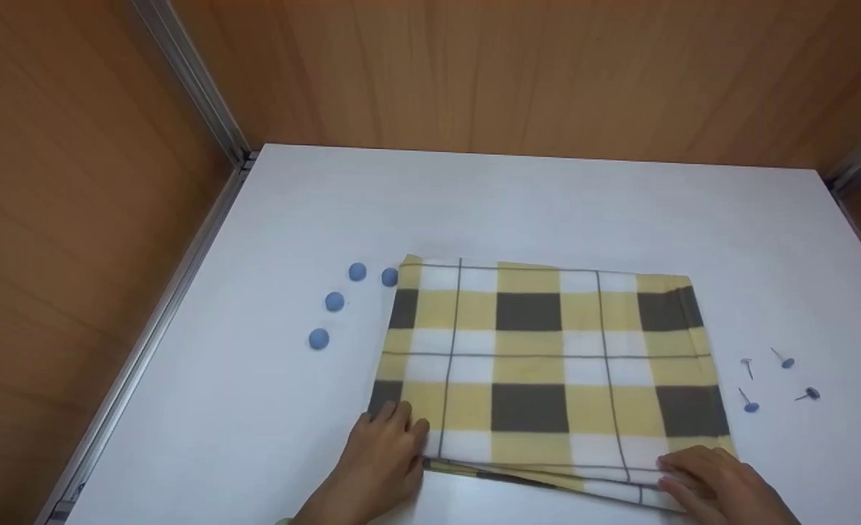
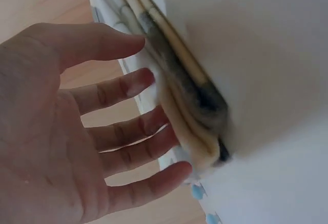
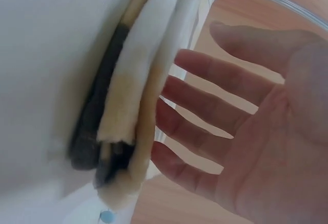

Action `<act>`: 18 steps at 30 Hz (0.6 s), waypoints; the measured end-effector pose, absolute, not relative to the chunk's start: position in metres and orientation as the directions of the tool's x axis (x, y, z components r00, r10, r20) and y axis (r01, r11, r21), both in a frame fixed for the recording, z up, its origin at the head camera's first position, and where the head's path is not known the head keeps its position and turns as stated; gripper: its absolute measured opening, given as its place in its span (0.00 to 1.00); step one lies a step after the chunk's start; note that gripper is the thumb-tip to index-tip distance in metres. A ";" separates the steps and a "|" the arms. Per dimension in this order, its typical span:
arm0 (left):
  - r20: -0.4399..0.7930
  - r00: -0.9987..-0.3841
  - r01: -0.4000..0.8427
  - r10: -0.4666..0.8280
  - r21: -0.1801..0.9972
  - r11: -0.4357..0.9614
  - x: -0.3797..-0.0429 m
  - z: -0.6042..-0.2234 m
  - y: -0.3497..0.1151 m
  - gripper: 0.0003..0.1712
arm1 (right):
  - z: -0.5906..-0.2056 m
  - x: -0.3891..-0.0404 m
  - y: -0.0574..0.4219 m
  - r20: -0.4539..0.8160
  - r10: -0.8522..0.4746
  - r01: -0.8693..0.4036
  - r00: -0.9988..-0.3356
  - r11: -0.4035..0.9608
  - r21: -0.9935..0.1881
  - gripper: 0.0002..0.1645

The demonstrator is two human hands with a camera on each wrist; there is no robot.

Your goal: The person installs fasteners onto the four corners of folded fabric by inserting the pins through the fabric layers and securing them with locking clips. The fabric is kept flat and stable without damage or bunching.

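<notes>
The folded checked cloth (image 1: pixel 531 311) lies on the table (image 1: pixel 547 204), seemingly longer side to side, stretching forward from the left hand (image 1: pixel 383 452) and right hand (image 1: pixel 729 485); both, fingers loosely spread, touch its near corners without gripping it.

I count four blue balls (image 1: pixel 334 301) (left of centre), four bluish round-headed pins (image 1: pixel 752 407) at right, one yellow-white-grey checked cloth (image 1: pixel 530 408).

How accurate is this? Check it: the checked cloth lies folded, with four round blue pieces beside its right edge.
Wrong side: the head view shows the four round blue pieces beside the left edge of the checked cloth. The rest stands.
</notes>
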State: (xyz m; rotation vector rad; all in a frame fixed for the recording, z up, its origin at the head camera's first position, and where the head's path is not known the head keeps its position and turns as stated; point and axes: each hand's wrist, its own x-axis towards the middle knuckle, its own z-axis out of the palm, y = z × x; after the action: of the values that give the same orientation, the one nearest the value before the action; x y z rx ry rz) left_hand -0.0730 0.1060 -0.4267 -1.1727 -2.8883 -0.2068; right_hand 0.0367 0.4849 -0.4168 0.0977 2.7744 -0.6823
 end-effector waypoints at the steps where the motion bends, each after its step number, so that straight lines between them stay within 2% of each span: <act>1: 0.072 -0.702 0.712 0.709 0.123 0.692 -0.072 -0.427 0.111 0.08 | -0.416 0.036 0.485 -0.333 0.023 0.185 -0.943 0.866 -0.464 0.26; 4: 0.094 -0.623 0.781 0.777 0.132 0.610 -0.069 -0.428 0.131 0.06 | -0.413 0.031 0.489 -0.432 0.115 0.333 -0.894 0.815 -0.473 0.33; 7: 0.106 -0.512 0.858 0.852 0.107 0.502 -0.064 -0.428 0.157 0.04 | -0.408 0.026 0.497 -0.413 0.141 0.337 -0.900 0.826 -0.453 0.35; 11: 0.052 -0.400 0.915 0.915 0.079 0.396 -0.060 -0.422 0.189 0.05 | -0.401 0.022 0.511 -0.296 0.149 0.266 -0.944 0.874 -0.408 0.35; 18: -0.041 -0.270 0.962 0.962 0.041 0.271 -0.054 -0.413 0.231 0.09 | -0.398 0.024 0.535 -0.116 0.186 0.216 -0.976 0.905 -0.366 0.32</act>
State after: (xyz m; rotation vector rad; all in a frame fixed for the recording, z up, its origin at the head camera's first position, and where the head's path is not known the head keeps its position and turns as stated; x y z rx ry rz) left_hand -0.0535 0.2309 -0.4132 -1.9318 -2.5497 -0.0132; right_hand 0.0244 0.5349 -0.3977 0.3155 2.9900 -0.5875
